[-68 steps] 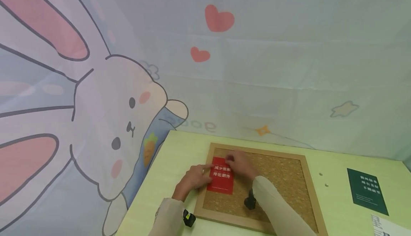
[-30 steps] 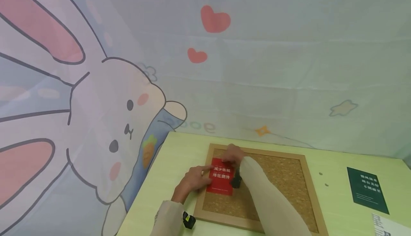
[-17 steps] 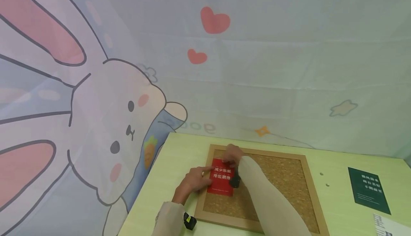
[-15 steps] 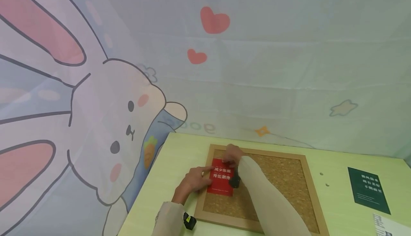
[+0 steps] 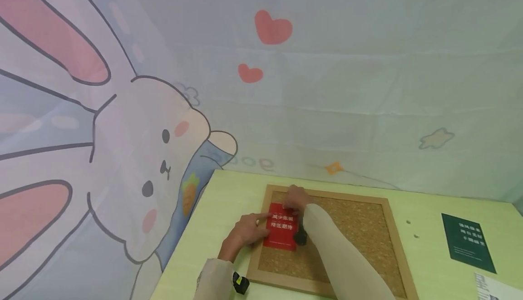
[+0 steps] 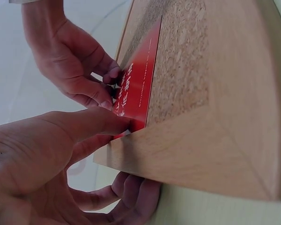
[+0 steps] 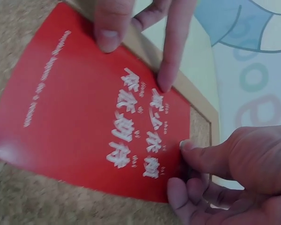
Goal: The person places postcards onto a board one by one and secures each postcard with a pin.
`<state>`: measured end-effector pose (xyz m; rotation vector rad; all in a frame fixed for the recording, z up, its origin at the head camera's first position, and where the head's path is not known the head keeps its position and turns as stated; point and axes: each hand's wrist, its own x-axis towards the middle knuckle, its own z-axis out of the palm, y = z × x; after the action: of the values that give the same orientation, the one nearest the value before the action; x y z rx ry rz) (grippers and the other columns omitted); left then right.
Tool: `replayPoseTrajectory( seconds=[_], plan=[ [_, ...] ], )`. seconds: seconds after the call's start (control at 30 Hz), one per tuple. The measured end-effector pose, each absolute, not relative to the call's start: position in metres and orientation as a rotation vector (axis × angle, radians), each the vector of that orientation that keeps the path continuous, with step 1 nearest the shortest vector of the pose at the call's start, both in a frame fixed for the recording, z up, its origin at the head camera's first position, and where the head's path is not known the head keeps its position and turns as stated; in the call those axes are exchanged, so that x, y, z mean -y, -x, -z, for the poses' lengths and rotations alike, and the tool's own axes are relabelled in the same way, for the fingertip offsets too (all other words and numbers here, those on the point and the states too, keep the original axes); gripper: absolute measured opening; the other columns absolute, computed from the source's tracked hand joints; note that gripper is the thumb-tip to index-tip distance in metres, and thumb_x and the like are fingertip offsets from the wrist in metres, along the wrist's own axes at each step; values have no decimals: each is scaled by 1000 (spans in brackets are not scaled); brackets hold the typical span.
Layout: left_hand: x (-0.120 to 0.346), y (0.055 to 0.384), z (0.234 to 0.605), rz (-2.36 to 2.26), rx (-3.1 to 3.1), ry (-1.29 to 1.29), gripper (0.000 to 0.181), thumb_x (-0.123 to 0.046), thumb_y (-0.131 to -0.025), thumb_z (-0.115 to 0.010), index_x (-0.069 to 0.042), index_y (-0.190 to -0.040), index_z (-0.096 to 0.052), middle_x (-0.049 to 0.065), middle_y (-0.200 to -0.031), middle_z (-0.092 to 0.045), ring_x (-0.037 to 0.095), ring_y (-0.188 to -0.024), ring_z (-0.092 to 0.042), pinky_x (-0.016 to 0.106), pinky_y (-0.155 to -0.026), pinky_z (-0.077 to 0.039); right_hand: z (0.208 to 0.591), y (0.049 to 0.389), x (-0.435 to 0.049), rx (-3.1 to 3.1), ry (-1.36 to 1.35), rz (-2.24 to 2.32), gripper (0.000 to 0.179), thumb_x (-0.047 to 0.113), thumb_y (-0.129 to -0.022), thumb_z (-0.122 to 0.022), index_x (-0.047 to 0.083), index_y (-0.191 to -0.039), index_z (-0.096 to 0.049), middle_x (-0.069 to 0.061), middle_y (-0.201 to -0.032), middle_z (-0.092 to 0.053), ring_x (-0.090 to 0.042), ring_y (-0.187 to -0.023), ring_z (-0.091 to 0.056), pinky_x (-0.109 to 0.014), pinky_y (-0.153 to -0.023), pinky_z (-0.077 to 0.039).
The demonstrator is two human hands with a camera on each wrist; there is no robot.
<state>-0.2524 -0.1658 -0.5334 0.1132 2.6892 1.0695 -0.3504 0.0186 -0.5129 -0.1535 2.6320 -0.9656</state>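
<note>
A red card (image 5: 281,238) with white lettering lies on the left part of a wood-framed cork board (image 5: 351,241). My left hand (image 5: 247,228) reaches over the frame; its thumb and index fingertips press the card's left edge, as the right wrist view shows. Under the frame, in the left wrist view, the other fingers curl. At the card's top right corner, my right hand (image 5: 297,199) pinches with thumb and curled fingers (image 7: 178,192). A dark gap (image 7: 186,171) lies between those fingertips; whether something small sits in it, I cannot tell.
Two small round pieces (image 5: 408,222) lie on the pale table (image 5: 229,195) right of the board. Farther right are a dark green card (image 5: 467,243) and, partly out of view, a white card (image 5: 496,287). A printed rabbit curtain (image 5: 327,86) hangs behind.
Since the oldest frame, my right forearm has swung left and my right hand has turned over the card's top right corner. My left hand and the card have stayed in place.
</note>
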Motion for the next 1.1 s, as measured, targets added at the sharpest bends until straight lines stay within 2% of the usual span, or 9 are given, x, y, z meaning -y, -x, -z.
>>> replayPoseTrajectory(
  seconds=[0.1, 0.27, 0.53, 0.6, 0.8, 0.93, 1.1],
  plan=[
    [163, 251, 532, -1074, -2689, -108, 57, -20, -89, -72, -20, -146, -62, 10, -88, -63, 16, -52, -52, 31, -48, -45, 518, 345, -27, -2668, 249, 1021, 15, 0, -85, -70, 4, -76, -58, -8, -70, -58, -19, -60, -56, -31, -54, -51],
    [174, 245, 531, -1087, -2711, -110, 59, -20, -88, -71, -18, -146, -62, 12, -99, -61, 17, -56, -55, 32, -50, -45, 527, 337, -24, -2723, 394, 1108, 11, 7, -92, -71, 5, -84, -64, -5, -76, -58, -18, -67, -56, -32, -60, -48],
    [187, 240, 533, -1091, -2719, -85, 58, -22, -89, -72, -18, -146, -62, 14, -105, -63, 19, -65, -59, 33, -53, -47, 537, 333, -29, -2672, 596, 1267, 10, 18, -99, -71, 7, -99, -72, -3, -92, -67, -19, -84, -63, -38, -76, -55],
    [190, 240, 534, -1105, -2719, -83, 58, -22, -89, -72, -18, -147, -62, 13, -101, -63, 19, -62, -58, 34, -52, -47, 536, 333, -37, -2650, 601, 1278, 11, 22, -99, -72, 11, -100, -72, -2, -95, -67, -18, -88, -63, -39, -78, -54],
    [190, 237, 533, -1124, -2728, -108, 59, -19, -88, -72, -17, -146, -61, 9, -90, -60, 17, -60, -56, 33, -51, -46, 517, 325, -79, -2662, 774, 1253, 17, 23, -100, -72, 6, -106, -69, -4, -97, -68, -19, -89, -64, -40, -77, -54],
    [191, 237, 534, -1103, -2731, -116, 59, -20, -89, -73, -16, -146, -61, 11, -96, -62, 18, -64, -56, 33, -53, -46, 506, 317, -113, -2752, 910, 1213, 19, 22, -100, -72, 4, -107, -69, -7, -98, -68, -20, -88, -64, -41, -76, -54],
    [188, 239, 534, -1106, -2718, -117, 58, -22, -90, -74, -16, -146, -61, 15, -104, -64, 19, -63, -59, 34, -52, -48, 492, 299, -167, -2859, 870, 1134, 24, 26, -99, -73, 5, -110, -68, -8, -99, -65, -17, -82, -61, -41, -73, -53]
  ],
)
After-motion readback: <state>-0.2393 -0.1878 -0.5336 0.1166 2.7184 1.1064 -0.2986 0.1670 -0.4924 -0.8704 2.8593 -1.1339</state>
